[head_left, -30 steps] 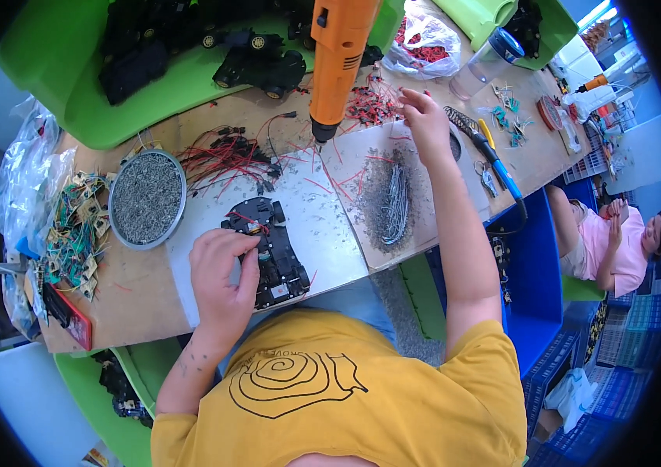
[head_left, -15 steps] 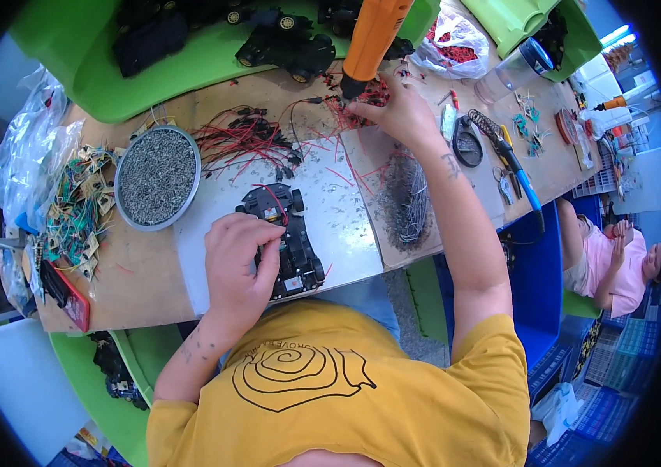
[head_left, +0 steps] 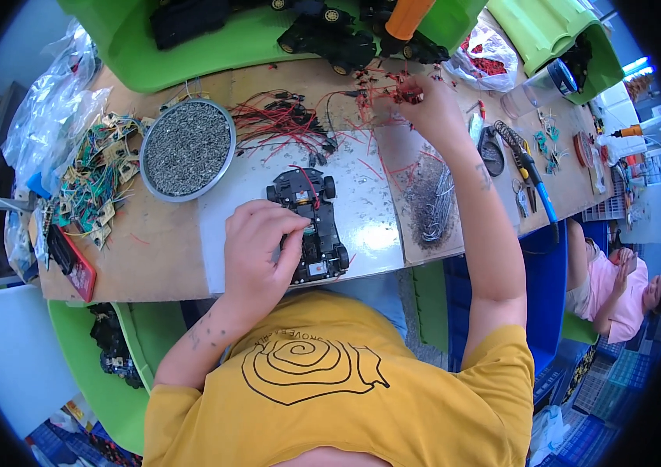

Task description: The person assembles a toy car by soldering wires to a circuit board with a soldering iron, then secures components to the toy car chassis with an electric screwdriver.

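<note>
Looking down at a pretty cluttered wooden workbench (head_left: 167,257) here, biggest stuff first. Two green plastic bins at the back: one long bin (head_left: 214,39) holding black toy car bodies, and a second bin (head_left: 548,35) off to the right. One white mat (head_left: 362,210) sits in the middle of the bench. One round metal dish (head_left: 187,149) is full of small grey screws, just left of the mat. One heap of green circuit boards (head_left: 93,183) with coloured wires is left of the dish. One bundle of red wires (head_left: 284,124) lies behind the mat.

One toy car chassis (head_left: 311,226), black with its wheels on, lies on the mat. The left hand (head_left: 256,253) is curled over its near side, fingers pressing it down, covering part of it. The right hand (head_left: 428,105) is stretched out to the far edge, fingertips pinched narrow on a little clump of red wire pieces (head_left: 400,92). One blue-handled soldering iron (head_left: 537,191) lies to the right, well apart from both hands.
</note>
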`<move>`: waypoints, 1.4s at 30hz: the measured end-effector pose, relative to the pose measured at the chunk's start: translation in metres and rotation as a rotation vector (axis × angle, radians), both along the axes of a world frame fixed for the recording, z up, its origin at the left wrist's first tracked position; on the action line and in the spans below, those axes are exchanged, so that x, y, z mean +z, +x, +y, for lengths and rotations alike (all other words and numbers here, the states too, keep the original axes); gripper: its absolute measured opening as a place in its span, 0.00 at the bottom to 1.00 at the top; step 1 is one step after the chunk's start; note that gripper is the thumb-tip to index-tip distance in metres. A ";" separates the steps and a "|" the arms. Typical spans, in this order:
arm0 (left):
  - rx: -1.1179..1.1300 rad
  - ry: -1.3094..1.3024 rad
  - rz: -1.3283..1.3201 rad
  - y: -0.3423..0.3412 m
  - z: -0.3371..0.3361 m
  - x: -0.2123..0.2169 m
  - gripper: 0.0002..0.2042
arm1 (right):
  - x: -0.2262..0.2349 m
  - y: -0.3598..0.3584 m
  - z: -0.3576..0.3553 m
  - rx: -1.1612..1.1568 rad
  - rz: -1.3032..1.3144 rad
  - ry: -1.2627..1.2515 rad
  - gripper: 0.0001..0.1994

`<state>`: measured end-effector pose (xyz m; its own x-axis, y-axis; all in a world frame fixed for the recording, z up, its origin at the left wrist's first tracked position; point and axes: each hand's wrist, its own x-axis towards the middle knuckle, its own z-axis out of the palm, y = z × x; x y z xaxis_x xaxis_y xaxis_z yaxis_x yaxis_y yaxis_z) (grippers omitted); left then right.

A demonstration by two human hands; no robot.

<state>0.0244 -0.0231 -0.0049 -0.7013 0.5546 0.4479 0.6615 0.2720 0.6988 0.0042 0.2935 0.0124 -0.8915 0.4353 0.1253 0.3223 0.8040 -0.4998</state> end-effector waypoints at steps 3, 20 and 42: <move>-0.009 -0.004 -0.004 -0.001 -0.002 0.001 0.09 | 0.010 0.016 -0.018 -0.020 -0.043 -0.172 0.19; -0.025 -0.091 -0.033 0.018 -0.024 -0.001 0.09 | -0.025 0.049 -0.024 -0.076 -0.010 -0.119 0.10; 0.026 -0.332 0.475 0.010 -0.016 -0.011 0.17 | -0.005 0.120 -0.149 0.034 0.075 -0.773 0.10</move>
